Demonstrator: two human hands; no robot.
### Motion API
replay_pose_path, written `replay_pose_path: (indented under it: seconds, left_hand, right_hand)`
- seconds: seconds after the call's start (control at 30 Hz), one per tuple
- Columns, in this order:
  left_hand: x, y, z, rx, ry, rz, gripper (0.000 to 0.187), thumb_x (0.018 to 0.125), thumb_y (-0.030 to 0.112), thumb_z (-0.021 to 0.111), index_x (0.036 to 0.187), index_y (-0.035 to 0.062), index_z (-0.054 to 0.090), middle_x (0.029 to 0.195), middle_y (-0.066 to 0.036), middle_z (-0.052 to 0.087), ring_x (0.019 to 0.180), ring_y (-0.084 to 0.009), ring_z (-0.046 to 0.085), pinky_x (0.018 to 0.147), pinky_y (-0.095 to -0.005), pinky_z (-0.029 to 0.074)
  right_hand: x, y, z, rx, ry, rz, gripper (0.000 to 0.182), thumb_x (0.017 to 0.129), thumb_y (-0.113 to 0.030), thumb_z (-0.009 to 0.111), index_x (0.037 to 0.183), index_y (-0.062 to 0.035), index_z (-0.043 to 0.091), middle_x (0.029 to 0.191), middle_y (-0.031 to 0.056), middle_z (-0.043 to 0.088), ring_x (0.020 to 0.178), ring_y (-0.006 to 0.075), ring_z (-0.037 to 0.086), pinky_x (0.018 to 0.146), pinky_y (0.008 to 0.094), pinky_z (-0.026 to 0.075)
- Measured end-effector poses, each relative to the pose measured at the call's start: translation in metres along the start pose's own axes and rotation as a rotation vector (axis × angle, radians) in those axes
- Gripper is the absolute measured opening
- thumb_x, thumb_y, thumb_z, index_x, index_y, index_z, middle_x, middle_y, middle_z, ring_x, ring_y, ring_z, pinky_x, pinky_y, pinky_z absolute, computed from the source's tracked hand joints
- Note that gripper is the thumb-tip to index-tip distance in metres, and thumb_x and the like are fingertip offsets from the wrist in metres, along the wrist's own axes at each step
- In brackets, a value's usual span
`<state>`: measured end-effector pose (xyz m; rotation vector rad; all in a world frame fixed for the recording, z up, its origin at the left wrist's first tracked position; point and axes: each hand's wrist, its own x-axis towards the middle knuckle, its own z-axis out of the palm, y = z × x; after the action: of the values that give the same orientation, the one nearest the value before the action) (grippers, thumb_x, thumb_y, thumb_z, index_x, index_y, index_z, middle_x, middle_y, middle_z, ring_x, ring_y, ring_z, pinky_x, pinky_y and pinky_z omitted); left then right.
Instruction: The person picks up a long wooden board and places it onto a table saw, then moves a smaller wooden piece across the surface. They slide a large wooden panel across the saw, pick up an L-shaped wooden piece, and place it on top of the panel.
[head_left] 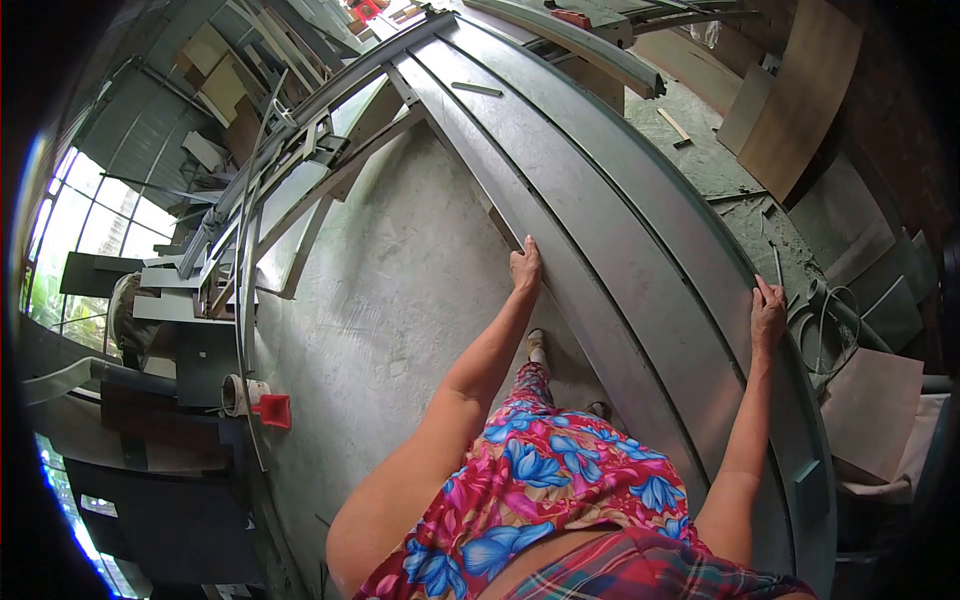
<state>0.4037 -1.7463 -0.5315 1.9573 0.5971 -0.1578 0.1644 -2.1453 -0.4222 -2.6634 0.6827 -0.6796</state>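
Note:
A long grey panel [590, 215] with dark grooves running along its length stretches from the far top down past my right side. My left hand [525, 268] is closed around its near edge, the thumb pointing up and some fingers hidden. Across the panel, my right hand [768, 315] is closed on the opposite edge, its fingertips partly hidden. A short grey strip [477, 89] lies on the panel's far part. Close to my body, a small pale green piece [806, 471] sits by the panel's right edge.
To the left stand a metal frame [345, 165], stacked boards [170, 305] and a bucket [238, 395] beside a red dustpan-like piece [272, 411]. Wooden sheets [800, 100] lean at the right, above a coiled hose [828, 325]. Concrete floor [370, 300] lies on the left.

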Motion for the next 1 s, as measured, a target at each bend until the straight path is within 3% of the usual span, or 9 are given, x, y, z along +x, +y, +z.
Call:
replay_pose_path:
  seconds: [0.07,0.17,1.0]
  left_hand:
    - [-0.01,0.019,0.0,0.074,0.066,0.003,0.072,0.08,0.058,0.044,0.102,-0.0105,0.049,0.094,-0.029,0.056,0.094,-0.0401,0.054,0.082,-0.0437,0.041]
    - [-0.033,0.038,-0.002,0.142,0.174,0.007,0.073,0.082,0.058,0.038,0.102,-0.0106,0.049,0.1,-0.031,0.054,0.098,-0.0411,0.053,0.083,-0.0444,0.04]
    - [-0.031,0.023,-0.011,0.164,0.077,0.008,0.069,0.085,0.056,0.033,0.101,-0.0099,0.047,0.1,-0.03,0.053,0.096,-0.0422,0.052,0.084,-0.0444,0.039]
  right_hand:
    - [0.003,-0.004,0.003,0.005,-0.013,0.008,0.027,0.08,-0.009,0.058,0.107,-0.0124,0.06,0.086,0.0067,0.05,0.079,0.0244,0.053,0.07,0.0346,0.044]
    - [0.006,-0.006,0.01,0.008,-0.017,0.001,0.027,0.08,-0.009,0.058,0.107,-0.0121,0.06,0.086,0.0065,0.05,0.079,0.0241,0.053,0.07,0.0343,0.044]
    - [0.064,-0.059,0.1,-0.076,0.009,-0.007,0.027,0.081,-0.014,0.057,0.108,-0.0148,0.06,0.086,0.0058,0.051,0.081,0.0232,0.053,0.071,0.0334,0.045]
